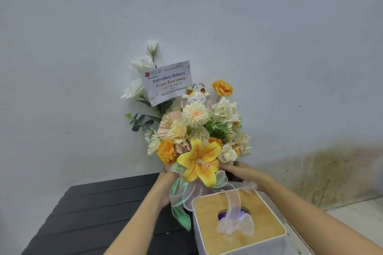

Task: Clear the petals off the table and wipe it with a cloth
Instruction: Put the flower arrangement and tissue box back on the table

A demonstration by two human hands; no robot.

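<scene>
Nearest the camera sat a tissue box (pixel 240 223), white w/ a tan lid, a tissue poking up thru the slot, at the near right edge of the table (pixel 99 209). Prob. kept there as the wiping cloth for later, tho no proper cloth was in view.

Task's things: no loose petals could be made out on the dark slatted table top; any were either hidden under the bouquet (pixel 194 136) or too small to tell. The table itself ran from the near left up to the far wall (pixel 83 47).

The bouquet stood at the table's far side, right against the wall. Left hand (pixel 165 184) wrapped its left side, right hand (pixel 238 170) its right side, both closed on the base below the yellow lily (pixel 199 163) and the sheer ribbon (pixel 182 190). Fingers mostly hidden behind flowers, so how tight the hold was can't be told. Two-handed hold at the base made sense: the thing was tall & top-heavy, w/ a card (pixel 167 83) and a cat figure (pixel 195 98) up high.

Likely step: shifting the bouquet so the surface under it could be cleared. Early in the task; wiping not yet started.
</scene>
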